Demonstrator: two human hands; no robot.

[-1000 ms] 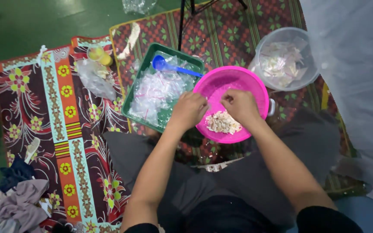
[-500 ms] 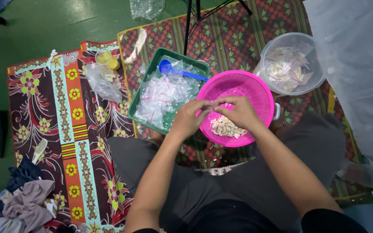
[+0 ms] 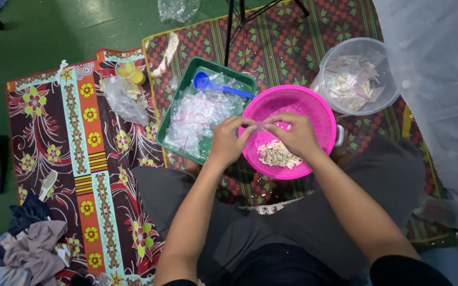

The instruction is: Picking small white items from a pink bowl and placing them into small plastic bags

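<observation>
My left hand (image 3: 230, 140) and my right hand (image 3: 293, 134) meet over the pink colander bowl (image 3: 319, 108) and pinch a small clear plastic bag (image 3: 261, 125) between their fingertips. A heap of pale, stick-like food pieces (image 3: 278, 154) lies in the bowl just below my hands. Left of the bowl stands a green tray (image 3: 186, 85) filled with small empty clear bags (image 3: 200, 114), and a blue spoon (image 3: 216, 86) rests on them.
A clear round tub (image 3: 390, 90) with several filled bags stands at the back right. A crumpled bag (image 3: 122, 99) and a yellow cup (image 3: 126, 69) lie on the patterned mat (image 3: 80, 153). Clothes (image 3: 25, 249) are piled at the lower left. Tripod legs (image 3: 231, 21) stand behind.
Both hands have risen from the food heap in the pink bowl and now hold a small clear bag between them. The view has shifted slightly.
</observation>
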